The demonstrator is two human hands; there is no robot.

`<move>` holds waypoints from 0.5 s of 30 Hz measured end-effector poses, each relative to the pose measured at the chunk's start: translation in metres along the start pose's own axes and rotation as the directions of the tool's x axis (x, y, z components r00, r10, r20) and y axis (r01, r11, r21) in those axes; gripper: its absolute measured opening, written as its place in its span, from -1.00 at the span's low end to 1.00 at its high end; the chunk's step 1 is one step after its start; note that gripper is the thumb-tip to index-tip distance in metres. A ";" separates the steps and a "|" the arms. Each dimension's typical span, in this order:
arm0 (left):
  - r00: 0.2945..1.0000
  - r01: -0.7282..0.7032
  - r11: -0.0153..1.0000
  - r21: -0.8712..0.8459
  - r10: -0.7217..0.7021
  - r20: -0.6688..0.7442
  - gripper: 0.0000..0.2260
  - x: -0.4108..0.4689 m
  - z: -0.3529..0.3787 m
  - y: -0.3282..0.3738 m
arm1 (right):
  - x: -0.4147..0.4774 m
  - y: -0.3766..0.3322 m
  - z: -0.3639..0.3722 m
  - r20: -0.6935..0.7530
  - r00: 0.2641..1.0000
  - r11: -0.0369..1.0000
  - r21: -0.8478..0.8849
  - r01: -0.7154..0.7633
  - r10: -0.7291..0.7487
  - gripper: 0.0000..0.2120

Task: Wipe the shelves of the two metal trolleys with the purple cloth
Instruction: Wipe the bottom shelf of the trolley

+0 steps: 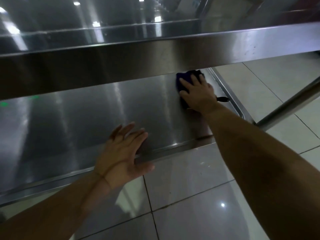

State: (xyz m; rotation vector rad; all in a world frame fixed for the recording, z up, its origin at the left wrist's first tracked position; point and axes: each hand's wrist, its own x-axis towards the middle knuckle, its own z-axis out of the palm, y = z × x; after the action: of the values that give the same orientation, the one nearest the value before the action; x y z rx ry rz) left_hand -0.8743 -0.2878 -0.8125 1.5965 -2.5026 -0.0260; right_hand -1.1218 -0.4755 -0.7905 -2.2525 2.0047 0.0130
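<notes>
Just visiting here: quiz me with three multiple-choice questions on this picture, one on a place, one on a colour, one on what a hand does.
1. Where is the cloth? A upper shelf; B lower shelf, right end; C floor.
2. Its colour? A white; B yellow; C purple.
3. The left hand is: A flat on the shelf's front edge; B a fist; C gripping a bottle.
Answers: B, the right hand presses it there; C, purple shows around that hand; A, it lies outstretched, holding nothing.

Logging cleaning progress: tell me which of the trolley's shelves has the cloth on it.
The lower shelf: the right hand presses the purple cloth near its right rim. The upper shelf shows no cloth.
</notes>
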 end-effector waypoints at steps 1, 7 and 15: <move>1.000 -0.005 1.000 0.006 0.004 0.013 -0.23 0.000 -0.001 0.001 | 0.003 0.010 -0.003 0.018 0.999 0.999 -0.011 -0.049 0.049 -0.46; 1.000 0.007 1.000 0.006 -0.007 0.005 -0.30 0.000 -0.002 0.002 | -0.008 0.040 -0.005 0.007 0.987 0.987 -0.012 -0.163 0.163 -0.45; 1.000 0.011 1.000 -0.007 -0.011 -0.030 -0.31 -0.001 0.001 0.005 | -0.061 0.048 -0.001 0.036 0.967 0.967 -0.035 -0.251 0.252 -0.45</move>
State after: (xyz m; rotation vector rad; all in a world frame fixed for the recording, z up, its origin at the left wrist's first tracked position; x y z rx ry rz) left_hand -0.8785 -0.2847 -0.8129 1.5958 -2.4690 -0.0125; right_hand -1.1765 -0.4203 -0.7883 -1.9817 2.2682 0.1125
